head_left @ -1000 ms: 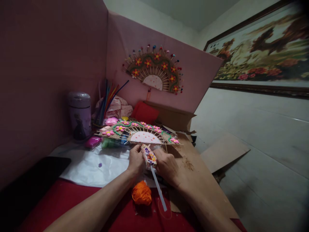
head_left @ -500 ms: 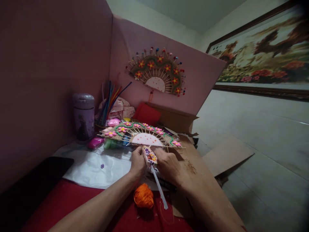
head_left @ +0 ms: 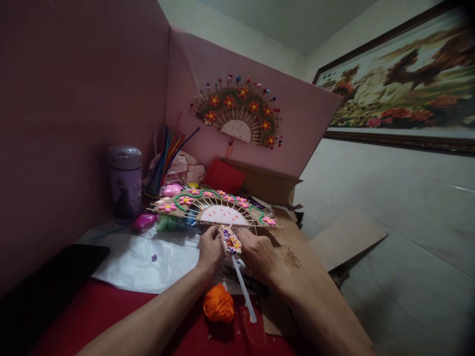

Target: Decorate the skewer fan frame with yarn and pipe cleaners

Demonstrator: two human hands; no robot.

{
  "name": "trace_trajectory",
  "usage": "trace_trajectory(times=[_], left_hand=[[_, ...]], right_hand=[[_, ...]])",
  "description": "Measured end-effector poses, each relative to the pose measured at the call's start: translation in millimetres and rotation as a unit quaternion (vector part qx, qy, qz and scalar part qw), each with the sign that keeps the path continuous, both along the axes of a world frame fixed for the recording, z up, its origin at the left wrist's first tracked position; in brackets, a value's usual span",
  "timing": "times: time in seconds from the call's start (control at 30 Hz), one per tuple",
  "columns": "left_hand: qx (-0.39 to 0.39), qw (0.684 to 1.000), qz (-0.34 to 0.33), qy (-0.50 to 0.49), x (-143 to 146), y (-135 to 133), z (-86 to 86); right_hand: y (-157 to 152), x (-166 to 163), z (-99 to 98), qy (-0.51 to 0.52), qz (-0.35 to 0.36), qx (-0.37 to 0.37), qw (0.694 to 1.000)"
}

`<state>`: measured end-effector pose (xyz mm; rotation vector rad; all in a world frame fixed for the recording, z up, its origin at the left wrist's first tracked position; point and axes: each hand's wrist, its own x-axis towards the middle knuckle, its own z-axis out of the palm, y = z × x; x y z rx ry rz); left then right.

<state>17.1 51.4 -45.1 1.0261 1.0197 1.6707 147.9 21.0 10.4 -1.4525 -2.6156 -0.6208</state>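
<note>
A half-round craft fan point(head_left: 213, 206) made of wooden sticks, with pink flowers, a green cord and a dotted white centre, is held up over the table. Its handle point(head_left: 230, 241) is covered with small coloured flowers and ends in a white strip point(head_left: 244, 292) pointing toward me. My left hand point(head_left: 209, 248) is closed on the left side of the handle just under the fan. My right hand point(head_left: 257, 253) is closed on the handle's right side. An orange ball of yarn point(head_left: 218, 302) lies on the red cloth point(head_left: 92, 311) below my hands.
A finished fan point(head_left: 238, 112) hangs on the pink partition. A purple flask point(head_left: 125, 181), a bunch of pipe cleaners point(head_left: 166, 157), lumps of coloured clay point(head_left: 143, 221) and white paper point(head_left: 144, 257) lie behind. A dark pen point(head_left: 254, 285) rests on brown cardboard point(head_left: 308, 277). A black object point(head_left: 55, 272) is at left.
Both hands stay on the fan handle. The view has shifted slightly; the fan and hands hold nearly the same pose.
</note>
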Motion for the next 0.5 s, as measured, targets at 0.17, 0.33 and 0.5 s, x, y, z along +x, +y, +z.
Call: trace_trajectory(times=[0.17,0.33,0.5], left_hand=[[-0.003,1.0,-0.001,-0.005,0,0,0.7],[-0.008,1.0,-0.006,-0.008,0,0,1.3],[-0.005,1.0,-0.011,-0.001,0,3,-4.0]], right_hand=[[0,1,-0.8,0.004,-0.009,-0.013,1.0],[6,3,-11.3,0.031,-0.012,0.002,0.999],[10,6,-19.5,0.046,-0.02,0.012,0.999]])
